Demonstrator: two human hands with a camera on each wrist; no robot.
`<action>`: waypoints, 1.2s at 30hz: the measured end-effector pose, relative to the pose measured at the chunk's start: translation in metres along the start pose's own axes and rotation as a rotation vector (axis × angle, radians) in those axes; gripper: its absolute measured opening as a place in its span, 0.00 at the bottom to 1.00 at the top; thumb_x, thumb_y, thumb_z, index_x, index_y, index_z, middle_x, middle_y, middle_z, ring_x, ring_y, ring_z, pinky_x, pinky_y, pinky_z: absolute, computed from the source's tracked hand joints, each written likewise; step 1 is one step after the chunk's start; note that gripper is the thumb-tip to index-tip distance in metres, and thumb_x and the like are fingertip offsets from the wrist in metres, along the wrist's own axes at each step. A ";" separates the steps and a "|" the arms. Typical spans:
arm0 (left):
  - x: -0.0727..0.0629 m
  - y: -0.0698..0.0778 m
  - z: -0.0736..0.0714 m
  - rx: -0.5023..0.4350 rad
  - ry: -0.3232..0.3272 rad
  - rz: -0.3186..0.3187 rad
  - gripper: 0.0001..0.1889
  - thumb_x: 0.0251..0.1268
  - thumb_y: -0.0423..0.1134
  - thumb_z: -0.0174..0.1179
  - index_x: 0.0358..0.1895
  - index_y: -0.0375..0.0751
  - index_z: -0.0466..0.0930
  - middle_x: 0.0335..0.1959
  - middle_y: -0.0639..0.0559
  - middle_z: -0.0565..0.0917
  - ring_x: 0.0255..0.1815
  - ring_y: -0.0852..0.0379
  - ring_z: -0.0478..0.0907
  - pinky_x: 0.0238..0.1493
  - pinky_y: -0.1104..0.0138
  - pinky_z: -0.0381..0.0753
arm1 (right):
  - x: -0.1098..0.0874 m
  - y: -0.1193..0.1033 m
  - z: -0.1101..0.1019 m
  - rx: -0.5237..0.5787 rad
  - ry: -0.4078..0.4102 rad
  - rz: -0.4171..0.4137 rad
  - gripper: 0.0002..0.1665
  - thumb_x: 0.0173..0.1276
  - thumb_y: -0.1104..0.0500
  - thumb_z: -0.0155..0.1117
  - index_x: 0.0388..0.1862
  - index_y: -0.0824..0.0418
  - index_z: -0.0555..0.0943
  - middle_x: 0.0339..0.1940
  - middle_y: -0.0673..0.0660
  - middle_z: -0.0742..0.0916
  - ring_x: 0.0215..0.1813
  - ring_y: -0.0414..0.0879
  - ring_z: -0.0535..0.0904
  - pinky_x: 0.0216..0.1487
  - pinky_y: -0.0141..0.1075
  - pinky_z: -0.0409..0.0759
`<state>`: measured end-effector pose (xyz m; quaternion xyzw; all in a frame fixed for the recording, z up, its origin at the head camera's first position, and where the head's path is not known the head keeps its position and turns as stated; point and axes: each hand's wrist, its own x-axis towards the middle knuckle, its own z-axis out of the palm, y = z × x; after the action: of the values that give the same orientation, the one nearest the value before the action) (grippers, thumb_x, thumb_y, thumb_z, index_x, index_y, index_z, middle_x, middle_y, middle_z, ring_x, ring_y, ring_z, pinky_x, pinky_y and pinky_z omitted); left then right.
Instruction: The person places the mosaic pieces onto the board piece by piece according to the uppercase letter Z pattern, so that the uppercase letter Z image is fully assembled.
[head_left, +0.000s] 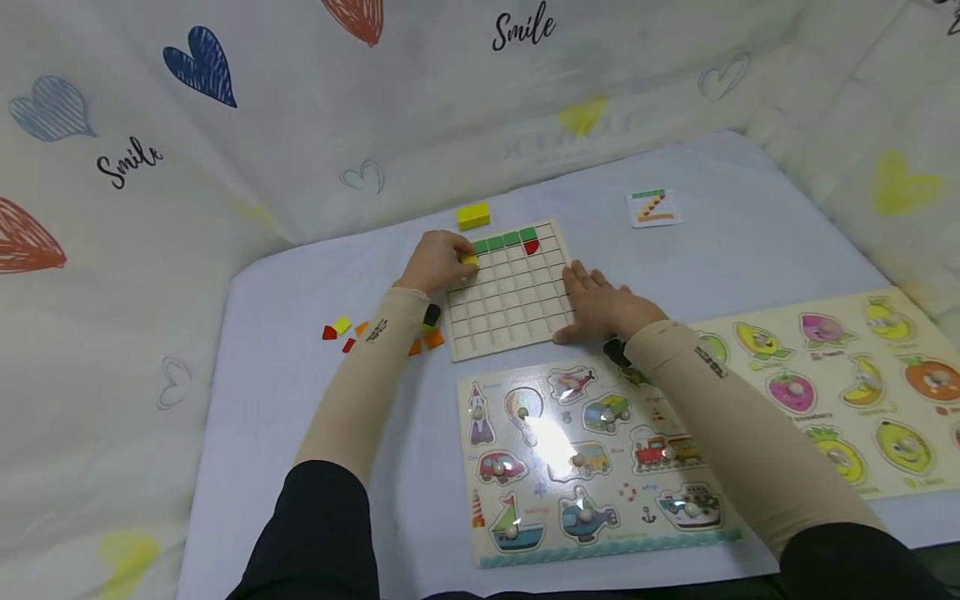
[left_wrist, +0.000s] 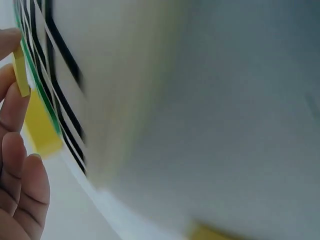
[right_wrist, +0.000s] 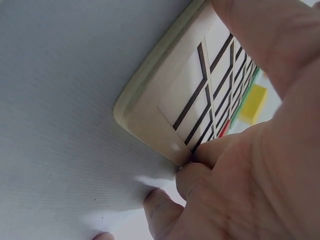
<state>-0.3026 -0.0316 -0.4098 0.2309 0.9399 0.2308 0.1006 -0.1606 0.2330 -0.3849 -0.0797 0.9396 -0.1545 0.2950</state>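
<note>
Between the thumb and fingertips of my left hand (head_left: 437, 262) is a small yellow tile (left_wrist: 21, 75), held at the upper left of the wooden grid board (head_left: 517, 296). In the left wrist view the tile stands edge-on near the board. My right hand (head_left: 607, 307) rests along the board's right edge, fingers mostly straight, with the thumb by the near right corner. Green squares (head_left: 512, 239) line the board's far row, and a red rounded piece (head_left: 531, 247) sits below the row's right end.
Loose red, yellow and orange tiles (head_left: 433, 338) lie left of the board. A yellow block (head_left: 473, 217) stands behind it. A pattern card (head_left: 653, 207) lies at the back right. A vehicle puzzle (head_left: 525, 492) and a fruit puzzle (head_left: 825, 358) occupy the front and right.
</note>
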 end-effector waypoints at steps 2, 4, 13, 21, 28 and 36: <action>0.006 0.009 0.005 -0.005 -0.001 0.020 0.15 0.65 0.41 0.72 0.53 0.40 0.90 0.50 0.48 0.90 0.51 0.53 0.82 0.60 0.60 0.82 | 0.002 -0.002 0.001 -0.001 -0.007 0.000 0.68 0.73 0.38 0.65 0.85 0.67 0.30 0.86 0.68 0.35 0.86 0.72 0.34 0.79 0.75 0.42; 0.010 0.017 0.009 -0.004 -0.006 0.035 0.16 0.65 0.40 0.72 0.53 0.40 0.89 0.51 0.48 0.90 0.51 0.53 0.83 0.59 0.61 0.82 | 0.003 -0.005 0.003 -0.003 -0.011 -0.001 0.69 0.73 0.38 0.66 0.85 0.67 0.30 0.86 0.67 0.35 0.86 0.72 0.34 0.79 0.75 0.42; 0.024 0.041 0.017 0.021 -0.058 0.048 0.15 0.68 0.40 0.70 0.55 0.39 0.88 0.53 0.47 0.90 0.54 0.52 0.83 0.62 0.61 0.82 | 0.005 -0.012 0.004 -0.004 -0.008 0.013 0.69 0.71 0.37 0.67 0.85 0.66 0.31 0.87 0.66 0.36 0.86 0.71 0.35 0.79 0.74 0.43; 0.032 0.050 0.021 0.084 -0.061 0.057 0.15 0.68 0.41 0.70 0.55 0.42 0.89 0.53 0.49 0.90 0.56 0.53 0.84 0.64 0.62 0.81 | 0.005 -0.013 0.003 -0.016 -0.009 0.015 0.69 0.72 0.37 0.66 0.85 0.66 0.31 0.87 0.66 0.35 0.86 0.71 0.35 0.79 0.74 0.44; 0.034 0.056 0.021 0.065 -0.056 0.014 0.14 0.66 0.42 0.72 0.52 0.43 0.89 0.51 0.50 0.89 0.53 0.54 0.84 0.61 0.62 0.83 | 0.004 -0.009 0.003 -0.023 -0.005 0.021 0.69 0.72 0.37 0.66 0.85 0.66 0.31 0.87 0.66 0.36 0.86 0.71 0.36 0.79 0.75 0.45; 0.038 0.056 0.020 0.057 -0.047 0.025 0.12 0.66 0.42 0.72 0.50 0.43 0.89 0.49 0.50 0.89 0.51 0.54 0.83 0.58 0.61 0.83 | 0.000 0.000 0.000 -0.004 0.003 0.033 0.68 0.72 0.38 0.66 0.85 0.67 0.31 0.87 0.67 0.36 0.86 0.72 0.35 0.79 0.75 0.44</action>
<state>-0.3083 0.0383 -0.4036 0.2510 0.9404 0.1996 0.1132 -0.1605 0.2325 -0.3849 -0.0645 0.9414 -0.1479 0.2960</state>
